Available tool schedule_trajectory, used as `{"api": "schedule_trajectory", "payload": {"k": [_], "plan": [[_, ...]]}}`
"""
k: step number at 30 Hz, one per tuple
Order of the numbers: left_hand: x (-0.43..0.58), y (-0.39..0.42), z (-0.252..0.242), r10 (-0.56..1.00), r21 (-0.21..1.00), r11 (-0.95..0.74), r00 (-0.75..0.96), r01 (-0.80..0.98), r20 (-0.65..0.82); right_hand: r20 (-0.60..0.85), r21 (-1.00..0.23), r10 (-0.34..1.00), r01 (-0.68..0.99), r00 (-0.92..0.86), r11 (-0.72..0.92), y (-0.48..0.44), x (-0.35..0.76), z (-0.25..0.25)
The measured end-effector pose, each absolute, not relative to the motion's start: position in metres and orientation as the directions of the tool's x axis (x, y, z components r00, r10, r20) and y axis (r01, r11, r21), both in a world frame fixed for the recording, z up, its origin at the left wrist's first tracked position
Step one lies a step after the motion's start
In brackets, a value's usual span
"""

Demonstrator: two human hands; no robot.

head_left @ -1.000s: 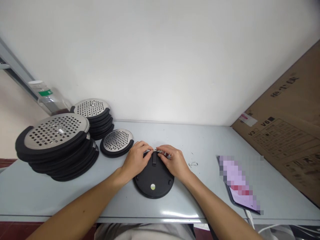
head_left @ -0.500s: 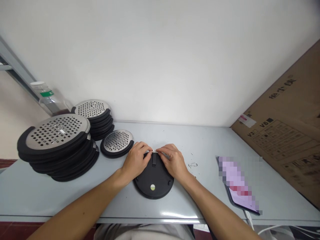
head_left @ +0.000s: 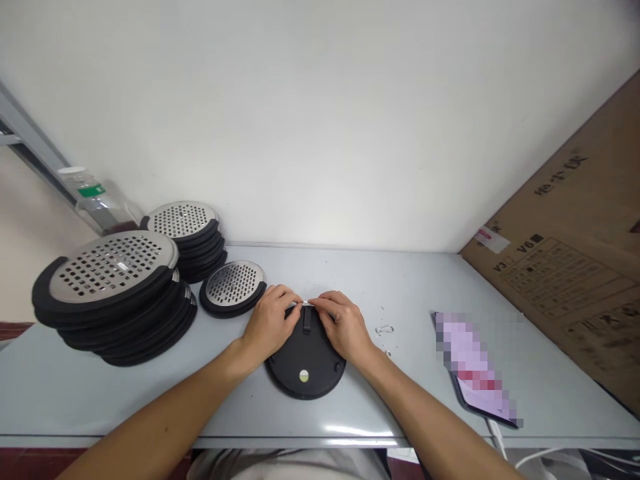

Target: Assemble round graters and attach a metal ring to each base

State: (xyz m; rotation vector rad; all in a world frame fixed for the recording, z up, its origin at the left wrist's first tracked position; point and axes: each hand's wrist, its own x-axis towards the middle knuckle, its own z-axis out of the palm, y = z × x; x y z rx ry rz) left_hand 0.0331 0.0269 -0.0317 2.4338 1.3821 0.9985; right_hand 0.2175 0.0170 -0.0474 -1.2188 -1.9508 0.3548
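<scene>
Pinching a small metal clip between their fingertips, the left hand and right hand meet at the far rim of a black-backed round grater, which lies face down near the middle of the table's front edge. Its short black strap runs along the grater's centreline toward the clip, midway between both hands, with both wrists angled inward.

Small assembly workspace, probably a workshop. Plain white wall, grey table, repeated stacks of identical round perforated steel graters with black rims, loose small metal clips on the tabletop, large printed cardboard carton leaning at right. Batch-work look.
</scene>
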Motion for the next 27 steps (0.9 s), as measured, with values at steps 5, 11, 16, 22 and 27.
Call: {"api": "schedule_trajectory", "payload": {"k": [5,11,16,22,27], "plan": [[0.0306,0.0267,-0.0349,0.78,0.498,-0.614,0.374,0.613,0.501,0.468,-0.593,0.855,0.637,-0.225,0.492,0.0158,0.2173,-0.0487],[0.032,0.0265,-0.0349,0.798,0.51,-0.592,0.368,0.624,0.477,0.459,-0.599,0.864,0.646,-0.206,0.472,0.0135,0.2131,-0.0483],[0.0358,0.024,-0.0311,0.82,0.504,-0.55,0.314,0.666,0.479,0.444,-0.607,0.871,0.645,-0.21,0.464,0.0128,0.2113,-0.0474],[0.0342,0.0221,-0.0316,0.824,0.507,-0.546,0.317,0.668,0.469,0.433,-0.609,0.876,0.647,-0.213,0.458,0.0129,0.2104,-0.0464],[0.0353,0.0226,-0.0322,0.833,0.508,-0.53,0.306,0.679,0.46,0.439,-0.6,0.872,0.652,-0.215,0.463,0.0125,0.2097,-0.0458]]}}
